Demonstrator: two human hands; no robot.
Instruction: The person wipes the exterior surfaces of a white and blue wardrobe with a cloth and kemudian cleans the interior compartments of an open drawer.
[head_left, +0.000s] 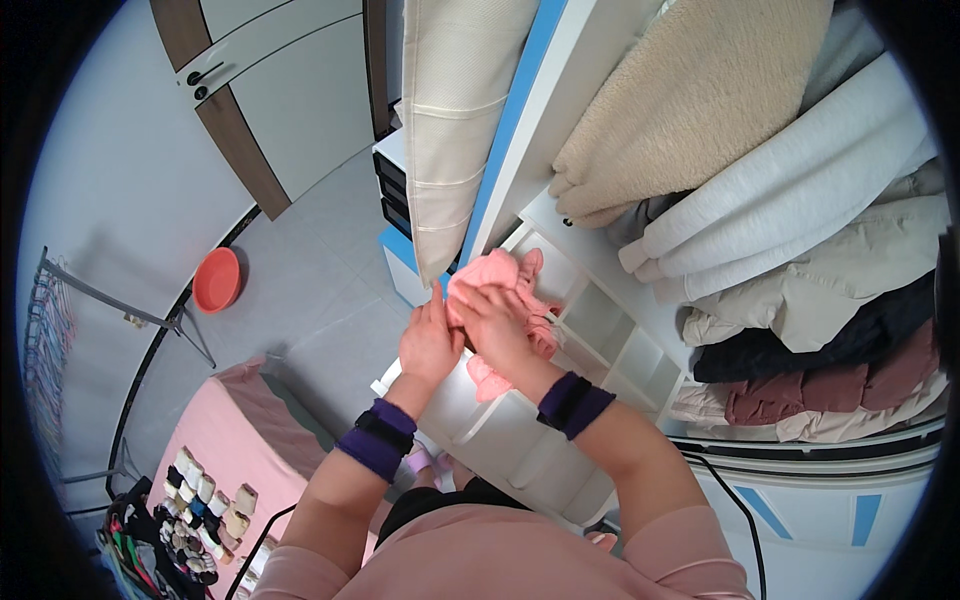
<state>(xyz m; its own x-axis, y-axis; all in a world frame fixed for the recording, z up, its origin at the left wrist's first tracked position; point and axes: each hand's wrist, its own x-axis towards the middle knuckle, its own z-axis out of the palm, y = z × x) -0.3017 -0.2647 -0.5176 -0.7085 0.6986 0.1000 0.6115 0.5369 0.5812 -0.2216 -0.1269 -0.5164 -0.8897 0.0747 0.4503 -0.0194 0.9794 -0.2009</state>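
Note:
A pink fabric garment (506, 270) with ruffled edges lies bunched over a white drawer with compartments (600, 319). My right hand (491, 322) rests on the cloth with its fingers spread across it; whether it pinches the fabric is hard to tell. Just left of it, my left hand (431, 341) is at the cloth's left edge, fingers extended and close together, thumb near the fabric. Part of the cloth hangs below my right wrist. Both wrists wear dark purple bands.
Coats and sweaters (772, 202) hang in the wardrobe on the right. A cream fabric panel (457, 135) hangs ahead. At left are an orange basin (217, 280), a rack with hangers (49, 322), and a pink-covered surface (217, 420) bearing folded socks and clothes.

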